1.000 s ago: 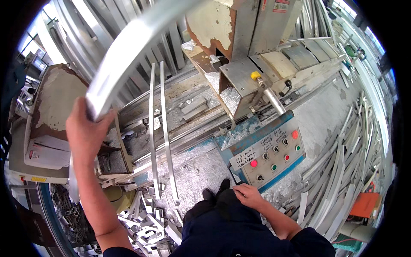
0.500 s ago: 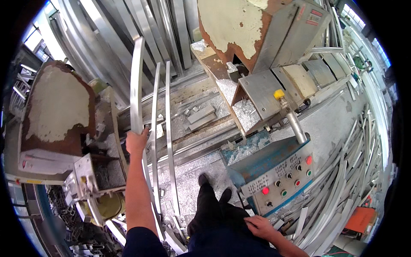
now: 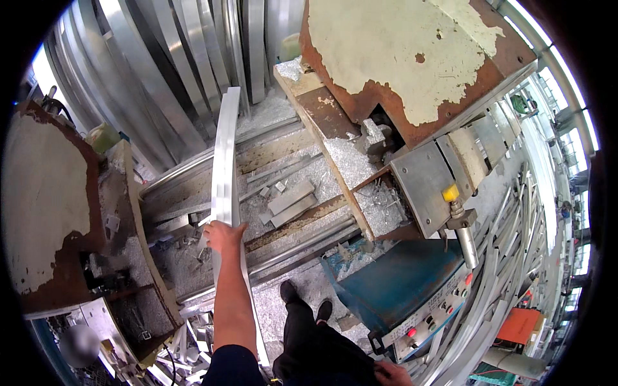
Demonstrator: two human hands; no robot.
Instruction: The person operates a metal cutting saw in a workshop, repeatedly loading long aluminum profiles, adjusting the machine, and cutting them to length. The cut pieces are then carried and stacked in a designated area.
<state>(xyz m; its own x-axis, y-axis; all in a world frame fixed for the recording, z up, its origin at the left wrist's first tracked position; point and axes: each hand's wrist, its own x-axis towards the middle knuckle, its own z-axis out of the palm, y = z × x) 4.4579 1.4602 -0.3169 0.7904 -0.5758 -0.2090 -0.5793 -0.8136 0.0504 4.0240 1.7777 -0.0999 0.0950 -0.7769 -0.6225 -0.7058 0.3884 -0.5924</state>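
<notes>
Several long, silvery metal bars, pressed together into one bundle, stand in front of me. My left hand is closed around them, with the thumb at their right side. Their lower ends run down beside my forearm and are partly hidden by it. Low in the picture, my right hand hangs by my right thigh, cut off by the edge, so its fingers are not plain. A blue control console with red and other buttons stands nearest to it.
Rust-edged cream machine housings stand at left and upper right. Tall metal profiles lean at the back. Rails cross the shavings-covered floor, with short offcuts beyond them. Long strips pile up at right.
My left hand held one bar with two others standing apart to its right; now the bars are together in its grip. My view has shifted, and my right hand appears lower.
</notes>
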